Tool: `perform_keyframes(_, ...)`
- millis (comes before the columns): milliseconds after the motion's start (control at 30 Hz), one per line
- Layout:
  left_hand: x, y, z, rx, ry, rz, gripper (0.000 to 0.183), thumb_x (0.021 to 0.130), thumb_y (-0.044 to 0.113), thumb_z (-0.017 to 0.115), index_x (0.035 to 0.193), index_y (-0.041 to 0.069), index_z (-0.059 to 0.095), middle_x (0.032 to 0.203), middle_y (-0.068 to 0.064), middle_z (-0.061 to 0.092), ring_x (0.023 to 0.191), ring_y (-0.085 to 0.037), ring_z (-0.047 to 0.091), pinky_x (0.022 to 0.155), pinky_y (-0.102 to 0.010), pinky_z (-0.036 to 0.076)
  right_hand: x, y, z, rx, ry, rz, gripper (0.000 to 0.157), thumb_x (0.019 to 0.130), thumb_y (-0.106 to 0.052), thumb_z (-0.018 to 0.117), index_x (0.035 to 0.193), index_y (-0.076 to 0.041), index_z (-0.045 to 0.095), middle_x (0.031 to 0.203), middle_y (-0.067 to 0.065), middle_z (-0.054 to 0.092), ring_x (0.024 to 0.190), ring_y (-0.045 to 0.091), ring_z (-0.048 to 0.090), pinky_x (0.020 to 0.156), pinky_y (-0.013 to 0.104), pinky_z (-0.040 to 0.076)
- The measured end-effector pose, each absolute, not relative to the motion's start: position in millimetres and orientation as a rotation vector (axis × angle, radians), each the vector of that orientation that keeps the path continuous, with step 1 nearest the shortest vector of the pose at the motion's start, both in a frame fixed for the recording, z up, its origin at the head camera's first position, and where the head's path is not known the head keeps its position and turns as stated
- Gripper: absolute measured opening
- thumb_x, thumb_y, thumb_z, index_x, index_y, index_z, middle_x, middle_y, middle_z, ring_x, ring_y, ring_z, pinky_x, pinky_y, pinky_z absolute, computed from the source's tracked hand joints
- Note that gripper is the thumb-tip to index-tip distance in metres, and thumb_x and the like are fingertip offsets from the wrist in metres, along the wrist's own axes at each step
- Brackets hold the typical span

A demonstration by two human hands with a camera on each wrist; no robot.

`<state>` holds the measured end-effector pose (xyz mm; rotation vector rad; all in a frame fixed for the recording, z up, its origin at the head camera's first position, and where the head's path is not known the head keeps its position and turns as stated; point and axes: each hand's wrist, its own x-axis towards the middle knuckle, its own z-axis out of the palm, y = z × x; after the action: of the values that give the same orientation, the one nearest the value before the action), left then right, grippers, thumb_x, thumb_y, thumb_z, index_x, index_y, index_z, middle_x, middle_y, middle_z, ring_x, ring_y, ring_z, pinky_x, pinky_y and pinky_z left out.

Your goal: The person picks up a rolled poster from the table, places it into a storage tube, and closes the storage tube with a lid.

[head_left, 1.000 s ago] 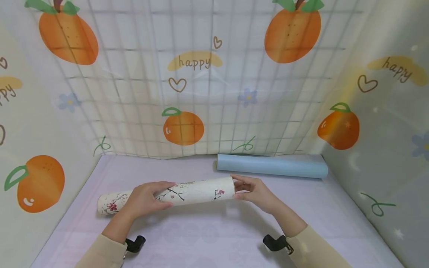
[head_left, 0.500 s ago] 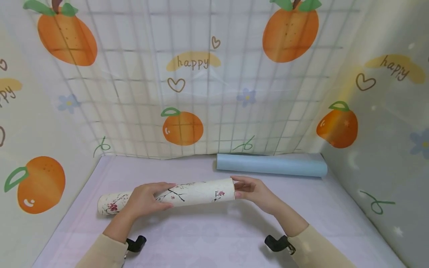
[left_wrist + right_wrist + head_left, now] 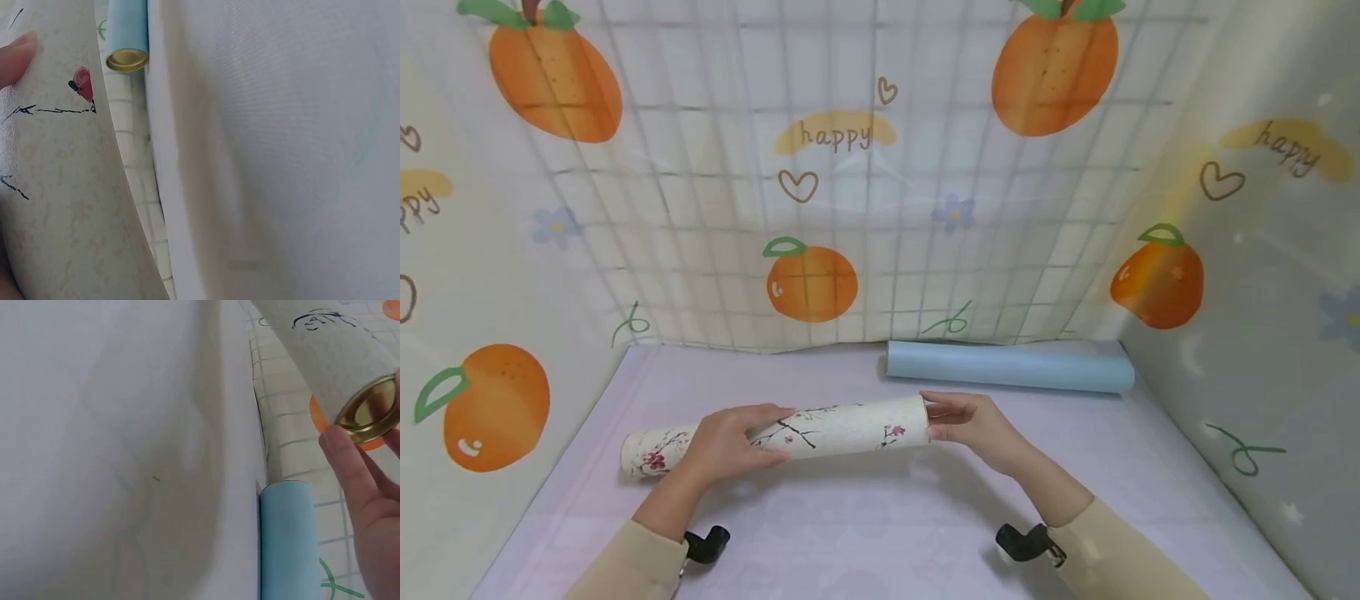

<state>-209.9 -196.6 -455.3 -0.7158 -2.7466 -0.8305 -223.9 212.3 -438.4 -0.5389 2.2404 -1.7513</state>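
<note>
A white cylindrical tube [image 3: 842, 427] printed with dark branches and pink blossoms is held slightly tilted above the table, its right end higher. My left hand [image 3: 726, 442] grips the tube left of its middle, thumb on the near side and fingers over the far side. At the right end, my right hand [image 3: 977, 429] holds the rim between thumb and fingertips. The right wrist view shows a gold metal end cap [image 3: 375, 407] there, with fingertips at its edge. Part of the tube's left half is hidden behind my left hand.
A light blue tube [image 3: 1007, 367] lies along the back of the table [image 3: 850, 533] at the right; its gold end [image 3: 127, 59] shows in the left wrist view. Fabric walls with printed oranges [image 3: 811, 283] stand behind and on both sides.
</note>
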Motion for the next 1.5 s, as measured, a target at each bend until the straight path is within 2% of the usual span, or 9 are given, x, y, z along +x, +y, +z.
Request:
perform_keyframes(400, -208.1, -194.9, -453.8, -0.723, -2.747, -0.809, 0.062, 0.07, 0.045, 0.089, 0.129, 0.036, 0.069, 0.129, 0.006, 0.067, 0.121, -0.022, 0.063, 0.101, -0.047, 0.051, -226.1, 213.4, -441.0, -0.531, 2.248, -1.745, 0.065, 0.082, -0.011, 0.083, 0.139, 0.003, 0.055, 0.125, 0.025, 0.065, 0.115, 0.033, 0.065, 0.089, 0.031, 0.058)
perform_keyframes(733, -207.6, -195.1, -452.6, -0.709, -2.772, -0.812, 0.062, 0.071, 0.042, 0.089, 0.13, 0.037, 0.068, 0.13, 0.007, 0.066, 0.123, -0.021, 0.062, 0.102, -0.048, 0.05, -227.1, 211.3, -439.3, -0.521, 2.259, -1.699, 0.067, 0.082, -0.013, 0.083, 0.141, 0.001, 0.055, 0.126, 0.021, 0.066, 0.116, 0.03, 0.065, 0.09, 0.03, 0.057)
perform_keyframes(1500, -205.9, -194.4, -452.8, -0.687, -2.739, -0.869, 0.062, 0.069, 0.041, 0.09, 0.127, 0.034, 0.07, 0.13, 0.003, 0.067, 0.122, -0.023, 0.062, 0.102, -0.049, 0.049, -222.3, 210.5, -432.2, -0.507, 2.281, -1.702, 0.066, 0.08, -0.013, 0.084, 0.139, 0.002, 0.057, 0.123, 0.023, 0.066, 0.115, 0.032, 0.065, 0.088, 0.031, 0.058)
